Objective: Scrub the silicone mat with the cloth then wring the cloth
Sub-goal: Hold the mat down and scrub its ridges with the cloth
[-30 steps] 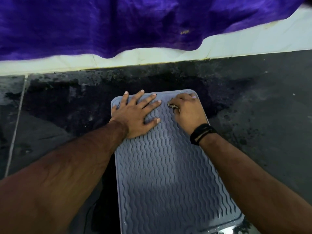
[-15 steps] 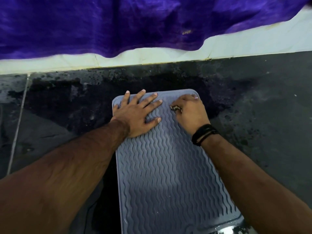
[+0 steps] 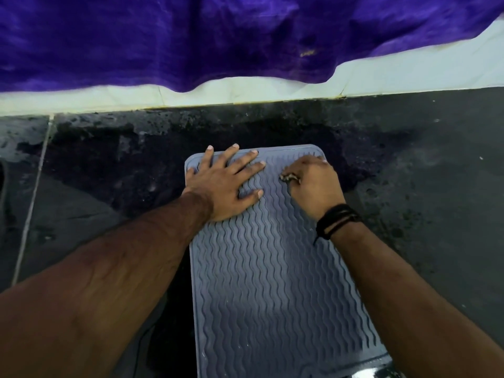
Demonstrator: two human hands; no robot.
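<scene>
A grey mat with wavy ridges is laid lengthwise on a dark, wet floor, its far end pointing toward a pale wall base. At that far end the right hand is pressed down with its fingers curled under, and a small scrap of something crumpled and mottled is seen poking out beside the thumb. This is taken to be the cloth, clenched in the fist and almost wholly hidden by it; more of it cannot be made out. The cloth is thus held against the mat's far right corner, directly under the palm.

A purple fabric is draped across the top of the view, hanging over the wall base without reaching the mat. A darker wet patch is spread over the floor around the mat's far end. A shiny metal edge is glimpsed at the mat's near right corner.

The left hand is laid flat on the mat's far left corner, fingers spread and straight, nothing being grasped. Both forearms are stretched forward, and a black band is worn on the right wrist.
</scene>
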